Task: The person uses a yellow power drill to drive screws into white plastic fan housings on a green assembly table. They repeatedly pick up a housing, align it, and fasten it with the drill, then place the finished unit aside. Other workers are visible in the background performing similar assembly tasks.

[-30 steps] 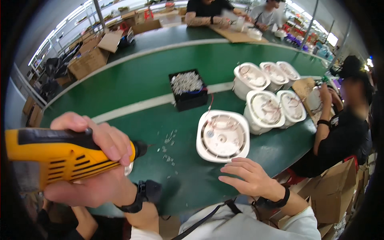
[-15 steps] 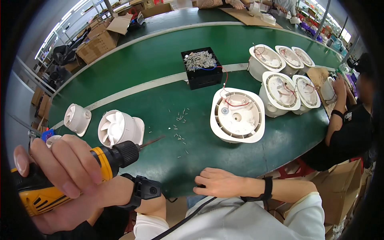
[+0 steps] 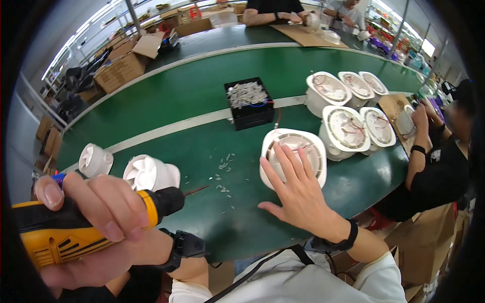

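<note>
My left hand (image 3: 101, 214) is wrapped round a yellow and black cordless drill (image 3: 169, 202), whose thin bit points right over the table. With fingers spread, my right hand (image 3: 303, 199) reaches over a white plastic fan housing (image 3: 317, 146) and partly covers it; whether the fingertips touch it I cannot tell. Red wire shows on the housing beneath the fingers. Small screws (image 3: 222, 165) lie scattered on the green table (image 3: 217, 222) between the drill bit and the housing.
A black box (image 3: 252, 119) full of small screws stands beyond the housing. Several similar white housings (image 3: 348, 129) are grouped at the right. Two white fan units (image 3: 146, 174) stand at the left. A co-worker (image 3: 437, 161) handles a white part at the right; other people work across the table.
My right hand has moved from the table's near edge up over the white housing, its fingers spreading. The drill stays in my left hand, shifted slightly right and down.
</note>
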### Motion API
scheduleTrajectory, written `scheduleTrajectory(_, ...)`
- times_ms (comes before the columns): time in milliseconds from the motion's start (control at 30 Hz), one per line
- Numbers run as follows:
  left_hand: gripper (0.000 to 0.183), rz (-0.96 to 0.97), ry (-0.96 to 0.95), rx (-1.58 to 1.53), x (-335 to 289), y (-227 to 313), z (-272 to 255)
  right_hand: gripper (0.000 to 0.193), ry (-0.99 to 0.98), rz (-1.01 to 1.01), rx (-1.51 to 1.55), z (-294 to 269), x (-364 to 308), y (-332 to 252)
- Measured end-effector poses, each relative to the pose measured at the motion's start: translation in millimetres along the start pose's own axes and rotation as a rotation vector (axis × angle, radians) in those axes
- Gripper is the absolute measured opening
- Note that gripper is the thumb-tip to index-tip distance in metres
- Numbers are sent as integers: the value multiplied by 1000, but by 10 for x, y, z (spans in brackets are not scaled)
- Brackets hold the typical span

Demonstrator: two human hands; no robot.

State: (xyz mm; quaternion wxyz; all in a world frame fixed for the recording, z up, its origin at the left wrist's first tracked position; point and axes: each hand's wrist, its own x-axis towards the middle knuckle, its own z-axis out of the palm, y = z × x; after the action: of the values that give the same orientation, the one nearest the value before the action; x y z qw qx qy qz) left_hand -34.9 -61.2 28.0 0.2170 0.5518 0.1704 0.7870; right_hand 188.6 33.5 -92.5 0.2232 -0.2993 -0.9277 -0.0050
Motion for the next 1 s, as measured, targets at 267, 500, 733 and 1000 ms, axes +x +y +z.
scheduleTrajectory(267,60,73,-2,41,7,-96,34,83,-67,32,-210,-59,-169,461)
scheduleTrajectory(500,61,95,88,106,-4,-221,96,81,-76,54,-206,-134,-283,772)
scheduleTrajectory(733,60,87,77,83,5,-197,102,79,-96,17,-177,-261,-393,1100)
scheduleTrajectory(1000,59,67,29,20,23,-223,100,75,-146,-71,-129,-480,-467,1521)
